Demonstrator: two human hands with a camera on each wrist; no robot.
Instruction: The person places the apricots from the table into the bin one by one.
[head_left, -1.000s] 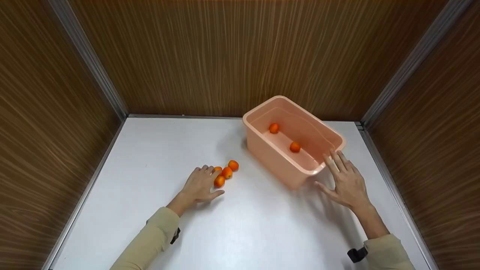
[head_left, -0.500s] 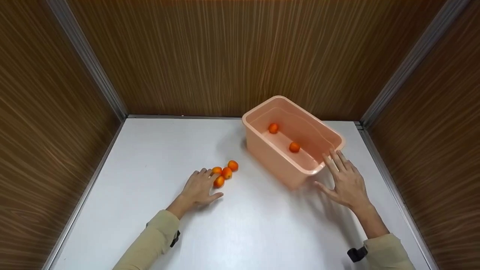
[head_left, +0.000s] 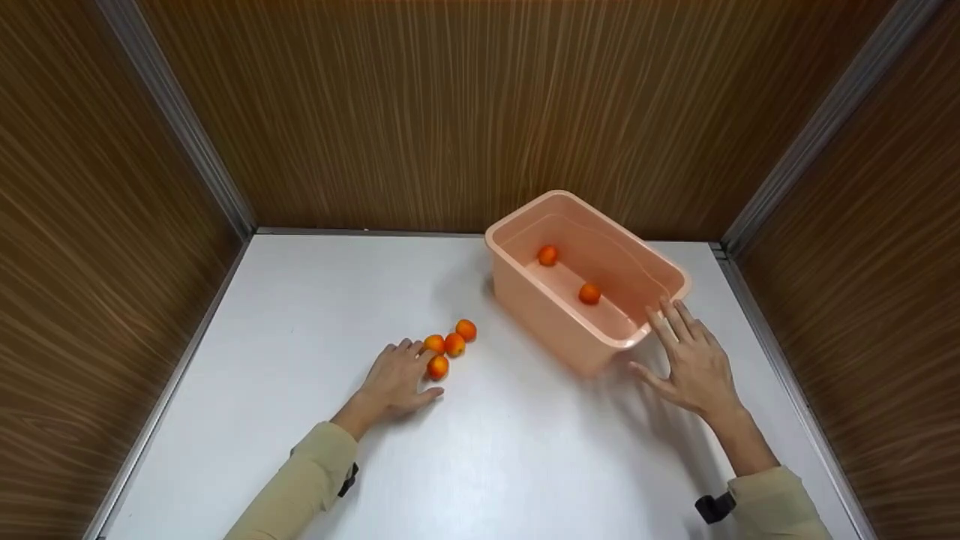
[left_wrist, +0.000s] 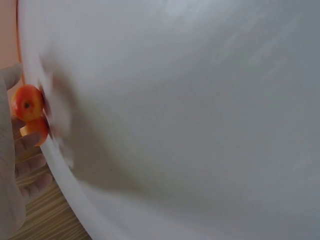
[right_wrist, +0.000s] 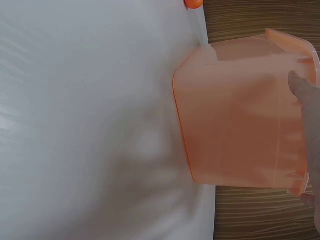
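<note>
White desk in a wood-panelled booth

The desk is enclosed by brown wood-grain walls with metal corner strips.

four small orange fruits lie clustered on the table, left of a peach tub.

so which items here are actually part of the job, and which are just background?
In the job:
- left hand, fingers touching the four loose orange fruits on the table
- right hand, fingers straight against the pink bin
- two orange fruits in the bin

Just there:
- white table
- wood-grain walls
- black wrist straps
</note>
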